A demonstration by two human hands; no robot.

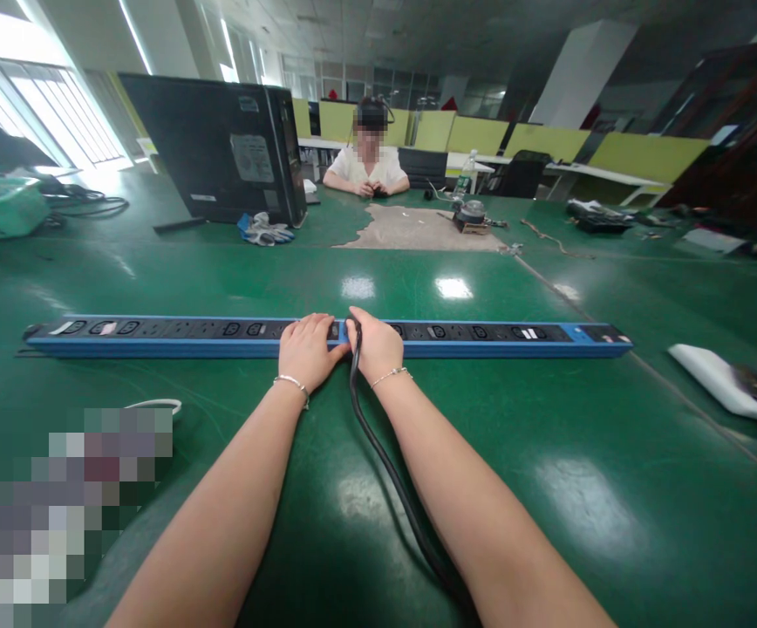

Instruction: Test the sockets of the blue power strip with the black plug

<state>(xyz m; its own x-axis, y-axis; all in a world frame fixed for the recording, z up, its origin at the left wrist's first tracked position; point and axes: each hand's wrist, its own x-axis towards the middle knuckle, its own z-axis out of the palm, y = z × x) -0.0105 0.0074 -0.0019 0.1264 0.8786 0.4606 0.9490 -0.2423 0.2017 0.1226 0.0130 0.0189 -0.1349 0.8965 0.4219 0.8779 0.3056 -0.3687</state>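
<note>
A long blue power strip (496, 349) with a black face and several sockets lies left to right across the green table. My left hand (308, 349) is closed over its middle, fingers across the top face and thumb along the near side. Right beside it, my right hand (378, 344) is closed around the end of a black power cord (385, 462), at the strip's middle. My fingers mostly hide the plug, so I cannot tell whether it sits in a socket. From there the cord runs down between my forearms toward me.
A black computer case (214, 148) stands at the back left, with gloves (264, 229) before it. A green basket (3, 209) is at far left. A white object (719, 379) lies at right. Across the table sits a person (369, 161) near a bottle (467, 174).
</note>
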